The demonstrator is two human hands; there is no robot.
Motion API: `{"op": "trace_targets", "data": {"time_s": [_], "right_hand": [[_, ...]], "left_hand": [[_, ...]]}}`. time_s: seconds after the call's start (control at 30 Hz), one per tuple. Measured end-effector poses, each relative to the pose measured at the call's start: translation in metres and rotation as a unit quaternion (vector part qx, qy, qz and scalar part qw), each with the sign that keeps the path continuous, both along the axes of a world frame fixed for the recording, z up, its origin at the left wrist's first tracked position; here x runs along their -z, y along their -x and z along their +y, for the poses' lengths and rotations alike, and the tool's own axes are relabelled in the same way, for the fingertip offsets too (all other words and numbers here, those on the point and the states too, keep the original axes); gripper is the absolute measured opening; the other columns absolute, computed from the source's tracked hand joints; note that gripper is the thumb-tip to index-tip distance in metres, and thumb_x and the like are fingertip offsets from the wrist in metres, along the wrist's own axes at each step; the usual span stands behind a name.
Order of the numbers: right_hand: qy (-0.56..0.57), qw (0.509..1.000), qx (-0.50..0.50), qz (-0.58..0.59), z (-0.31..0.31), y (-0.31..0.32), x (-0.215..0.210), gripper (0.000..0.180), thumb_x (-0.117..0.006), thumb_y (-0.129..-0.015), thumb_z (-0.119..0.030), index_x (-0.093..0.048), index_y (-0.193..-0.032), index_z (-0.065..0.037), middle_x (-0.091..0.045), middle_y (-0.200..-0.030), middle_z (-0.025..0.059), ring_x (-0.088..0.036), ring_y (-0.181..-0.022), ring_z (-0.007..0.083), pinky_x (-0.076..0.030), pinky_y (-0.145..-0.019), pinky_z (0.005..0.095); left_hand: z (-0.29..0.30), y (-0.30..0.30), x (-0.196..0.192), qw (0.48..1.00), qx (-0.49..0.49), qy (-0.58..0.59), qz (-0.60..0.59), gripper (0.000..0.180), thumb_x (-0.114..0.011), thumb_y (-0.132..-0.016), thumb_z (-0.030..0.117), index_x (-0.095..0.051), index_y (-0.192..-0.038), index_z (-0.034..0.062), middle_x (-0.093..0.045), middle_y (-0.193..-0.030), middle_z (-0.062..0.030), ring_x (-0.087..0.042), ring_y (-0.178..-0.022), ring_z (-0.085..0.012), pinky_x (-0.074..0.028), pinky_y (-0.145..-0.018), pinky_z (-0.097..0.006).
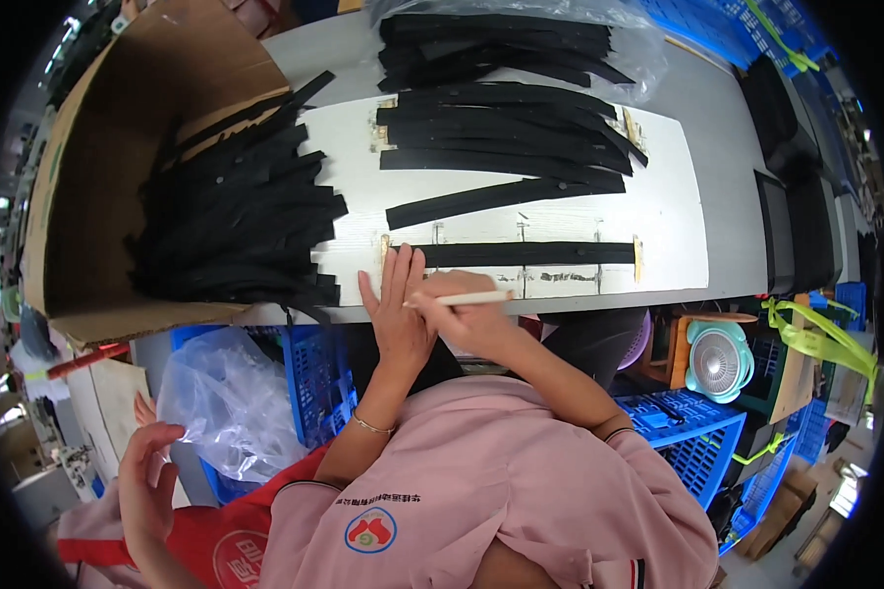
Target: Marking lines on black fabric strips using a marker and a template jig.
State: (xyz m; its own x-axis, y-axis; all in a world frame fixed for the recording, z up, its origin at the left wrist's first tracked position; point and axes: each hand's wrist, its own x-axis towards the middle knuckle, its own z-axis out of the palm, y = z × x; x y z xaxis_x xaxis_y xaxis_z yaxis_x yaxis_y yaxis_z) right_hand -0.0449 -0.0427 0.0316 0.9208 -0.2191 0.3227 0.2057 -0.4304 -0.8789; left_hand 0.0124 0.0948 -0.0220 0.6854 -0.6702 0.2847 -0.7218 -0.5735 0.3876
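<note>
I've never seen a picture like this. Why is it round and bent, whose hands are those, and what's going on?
There's no robot here. One wide fisheye camera on a person's head looks down, so straight edges curve. The left hand rests its fingertips at one end of a black strip on a white board. The right hand holds a slim pale stick, perhaps a pen. More strips lie beyond, and others are heaped by a cardboard box. The hand at lower left is someone else's.

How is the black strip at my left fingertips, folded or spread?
Spread: the black strip runs straight from your left hand along the board, no fold showing.
</note>
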Motion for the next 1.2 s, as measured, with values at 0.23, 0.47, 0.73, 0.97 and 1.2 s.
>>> {"op": "trace_targets", "data": {"time_s": [0.23, 0.47, 0.73, 0.97, 1.2], "right_hand": [[-0.115, 0.956, 0.263, 0.063, -0.092, 0.052, 0.015, 0.020, -0.054, -0.101, -0.008, -0.070, -0.094, 0.003, -0.063, -0.076, 0.0026, -0.051, -0.065, 0.0066, -0.041, -0.058, 0.0245], [-0.084, 0.964, 0.247, 0.051, -0.096, 0.051, 0.034, 0.021, -0.056, -0.103, -0.012, -0.069, -0.096, 0.003, -0.057, -0.071, -0.0011, -0.047, -0.065, 0.0043, -0.036, -0.057, 0.0216], [0.055, 0.961, 0.267, 0.052, -0.097, 0.047, 0.036, 0.019, -0.060, -0.098, -0.012, -0.070, -0.087, 0.000, -0.068, -0.076, 0.0107, -0.065, -0.062, 0.0224, -0.049, -0.059, 0.0320], [0.068, 0.957, 0.278, 0.053, -0.097, 0.047, 0.040, 0.021, -0.060, -0.099, -0.014, -0.070, -0.087, -0.001, -0.068, -0.075, 0.0108, -0.065, -0.060, 0.0240, -0.049, -0.058, 0.0333], [0.018, 0.959, 0.275, 0.060, -0.095, 0.048, 0.040, 0.021, -0.059, -0.100, -0.014, -0.070, -0.088, 0.001, -0.068, -0.077, 0.0114, -0.065, -0.064, 0.0223, -0.048, -0.060, 0.0327]], "left_hand": [[-0.008, 0.000, -0.006, 1.000, -0.002, 0.012, 0.006, 0.064, -0.072, -0.092, 0.027, -0.050, -0.147, 0.0036, -0.048, -0.154, -0.0144, -0.039, -0.147, -0.0309, -0.008, -0.122, -0.060], [-0.007, -0.001, -0.007, 1.000, -0.003, 0.015, 0.008, 0.064, -0.072, -0.092, 0.025, -0.050, -0.147, 0.0030, -0.048, -0.154, -0.0147, -0.040, -0.147, -0.0318, -0.009, -0.122, -0.059], [-0.012, 0.004, -0.015, 0.999, -0.027, 0.026, 0.008, 0.064, -0.072, -0.093, 0.025, -0.049, -0.149, 0.0040, -0.046, -0.156, -0.0151, -0.037, -0.149, -0.0319, -0.009, -0.122, -0.060], [-0.077, 0.020, -0.028, 0.970, 0.108, 0.197, 0.094, 0.042, -0.073, -0.089, 0.015, -0.066, -0.129, 0.0059, -0.064, -0.129, -0.0114, -0.058, -0.121, -0.0311, -0.035, -0.111, -0.050], [-0.102, 0.018, -0.014, 0.967, 0.087, 0.225, 0.077, 0.015, -0.074, -0.082, 0.007, -0.073, -0.098, 0.0054, -0.065, -0.102, -0.0043, -0.058, -0.094, -0.0255, -0.042, -0.086, -0.040]]}}
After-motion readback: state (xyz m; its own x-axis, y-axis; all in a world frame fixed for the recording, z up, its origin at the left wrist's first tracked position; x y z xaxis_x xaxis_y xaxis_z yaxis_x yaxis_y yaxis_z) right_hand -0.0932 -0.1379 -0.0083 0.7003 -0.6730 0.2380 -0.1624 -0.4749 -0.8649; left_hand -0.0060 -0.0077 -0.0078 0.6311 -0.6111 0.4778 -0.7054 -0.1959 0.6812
